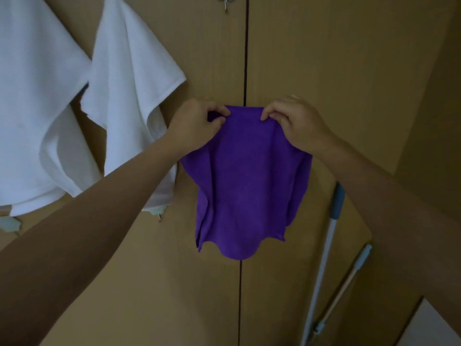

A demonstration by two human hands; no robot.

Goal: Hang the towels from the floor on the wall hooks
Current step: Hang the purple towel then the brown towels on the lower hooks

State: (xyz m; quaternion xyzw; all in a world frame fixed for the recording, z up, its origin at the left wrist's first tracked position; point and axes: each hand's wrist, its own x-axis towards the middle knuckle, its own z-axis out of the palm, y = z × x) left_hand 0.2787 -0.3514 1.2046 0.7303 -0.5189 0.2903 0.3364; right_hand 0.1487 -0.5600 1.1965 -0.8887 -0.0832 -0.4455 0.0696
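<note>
Mid-scene, before the seam of the wooden doors (324, 58), the purple towel (247, 186) hangs clear of the floor by its top edge. The left grip (197, 126) pinches its left corner and the right grip (296, 123) its right, both clenched on the cloth. Left of it two white towels (124, 78) hang on the doors, a seemingly free hook (225, 2) sits above at the top edge, and two mop handles (329, 233) lean at the right. This looks like the hanging step: the next move calls for raising the top edge and catching a fold over that hook, likely with one grip guiding.
</note>
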